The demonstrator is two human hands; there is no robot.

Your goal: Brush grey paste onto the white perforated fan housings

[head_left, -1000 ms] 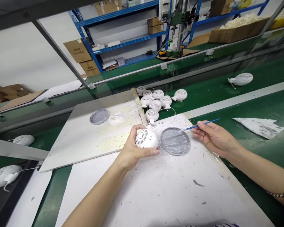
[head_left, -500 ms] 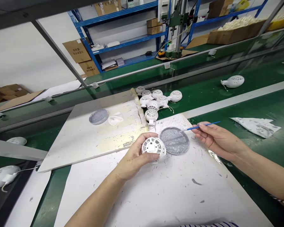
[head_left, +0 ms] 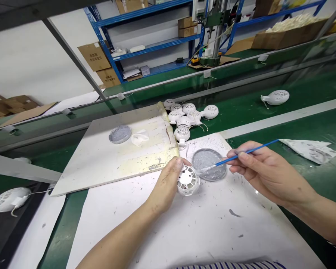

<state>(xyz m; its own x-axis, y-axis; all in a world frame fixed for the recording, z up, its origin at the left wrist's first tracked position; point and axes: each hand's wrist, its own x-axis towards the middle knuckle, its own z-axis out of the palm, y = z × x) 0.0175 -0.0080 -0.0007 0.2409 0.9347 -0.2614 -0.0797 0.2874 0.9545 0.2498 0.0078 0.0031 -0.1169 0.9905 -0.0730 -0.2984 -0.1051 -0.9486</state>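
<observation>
A round white vented housing (head_left: 188,181) is held by my left hand (head_left: 168,183), over the white paper sheet (head_left: 184,231). Between the thumb and fingers of my right hand (head_left: 252,164) is a blue-handled brush (head_left: 248,152). The brush's pale tip reaches the near edge of a round dish of grey paste (head_left: 208,158), close beside the housing. I cannot tell whether the tip touches the housing. Several similar white housings (head_left: 189,116) with short cables sit in a cluster behind the dish.
On the white board (head_left: 100,164) at left lie another grey dish (head_left: 120,134) and a white cloth (head_left: 140,138). One housing (head_left: 278,97) rests at the right rear, near a crumpled sheet (head_left: 310,150). A metal frame bar (head_left: 72,56) slants across the upper left.
My right hand has moved the brush tip from the far part of the dish toward the housing. The housing has turned in my left hand and shifted slightly right.
</observation>
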